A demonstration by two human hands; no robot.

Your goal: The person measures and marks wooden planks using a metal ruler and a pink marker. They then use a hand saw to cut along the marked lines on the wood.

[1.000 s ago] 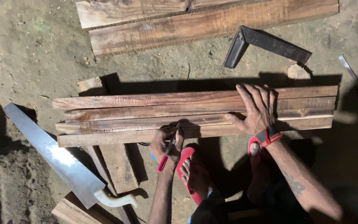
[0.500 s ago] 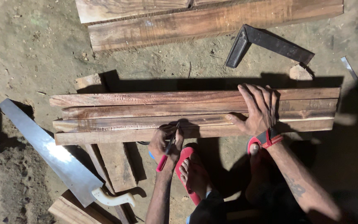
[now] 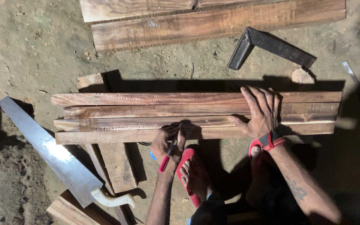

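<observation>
Several long wooden strips point(image 3: 146, 116) lie side by side across supports on the dirt floor. My left hand point(image 3: 166, 143) grips a pen with a red end point(image 3: 168, 153), its tip touching the nearest strip. My right hand point(image 3: 260, 111) presses flat on the strips, fingers spread, with a red and black band at the wrist. My feet in red sandals point(image 3: 190, 175) stand just below the strips.
A handsaw with a white handle point(image 3: 59, 160) lies at the left. A black try square point(image 3: 267, 48) rests on the ground beyond the strips. Wide planks point(image 3: 213, 21) lie at the top. Short offcuts point(image 3: 117, 166) sit under and near the strips.
My left hand has shifted slightly and now holds the pen upright with its tip on the nearest strip. My right hand stays pressed on the strips.
</observation>
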